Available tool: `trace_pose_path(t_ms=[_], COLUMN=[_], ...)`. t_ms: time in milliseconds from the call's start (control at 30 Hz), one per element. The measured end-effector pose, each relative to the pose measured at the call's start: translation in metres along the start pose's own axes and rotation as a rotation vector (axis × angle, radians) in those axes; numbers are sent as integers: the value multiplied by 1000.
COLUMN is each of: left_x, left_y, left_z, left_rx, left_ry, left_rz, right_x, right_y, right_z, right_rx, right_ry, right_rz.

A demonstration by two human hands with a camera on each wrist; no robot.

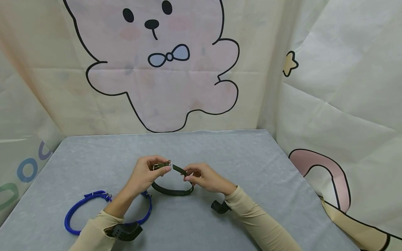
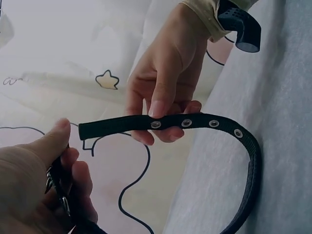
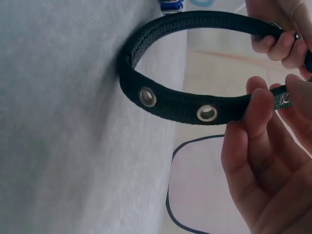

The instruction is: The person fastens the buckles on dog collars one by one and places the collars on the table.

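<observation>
A dark green collar (image 1: pixel 173 192) curves in an unclosed loop between the two hands. My left hand (image 1: pixel 143 176) pinches its buckle end, where a small metal buckle (image 1: pixel 156 167) and ring show near the fingertips. My right hand (image 1: pixel 205 177) pinches the other end between thumb and fingers, some way back from the tip. In the left wrist view the strap end (image 2: pixel 109 126) points toward the left thumb, with several silver eyelets (image 2: pixel 186 123) along it. The bottom of the loop hangs close over the table. In the right wrist view the woven band (image 3: pixel 178 101) stands on edge.
On the grey cloth-covered table (image 1: pixel 251 157), a blue collar (image 1: pixel 69 216) lies in a loop under the left forearm, partly hidden by it. Black wrist cameras (image 1: pixel 127 232) sit at both cuffs. Printed fabric walls (image 1: pixel 355 104) stand behind and at the sides.
</observation>
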State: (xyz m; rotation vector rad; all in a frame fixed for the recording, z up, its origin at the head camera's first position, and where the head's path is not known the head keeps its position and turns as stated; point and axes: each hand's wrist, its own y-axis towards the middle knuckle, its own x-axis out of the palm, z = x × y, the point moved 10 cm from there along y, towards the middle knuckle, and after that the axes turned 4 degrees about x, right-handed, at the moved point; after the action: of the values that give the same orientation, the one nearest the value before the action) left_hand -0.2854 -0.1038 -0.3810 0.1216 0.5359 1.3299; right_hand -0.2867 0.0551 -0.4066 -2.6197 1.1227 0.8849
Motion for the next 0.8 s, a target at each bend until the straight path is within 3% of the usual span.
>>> trace_pose_path(t_ms=[167,433,800], left_x=[7,11,20], left_y=[0,-1,-5], left_z=[1,0,1], left_rx=[-3,-10,-18], left_ry=[16,12,21], left_rz=[-46,-61,-95], right_x=[1,1,8], right_y=[0,0,0], right_z=[-2,-2,-5], right_rx=[-5,-23,-46], right_ry=[-13,-36,12], right_rz=[5,23,19])
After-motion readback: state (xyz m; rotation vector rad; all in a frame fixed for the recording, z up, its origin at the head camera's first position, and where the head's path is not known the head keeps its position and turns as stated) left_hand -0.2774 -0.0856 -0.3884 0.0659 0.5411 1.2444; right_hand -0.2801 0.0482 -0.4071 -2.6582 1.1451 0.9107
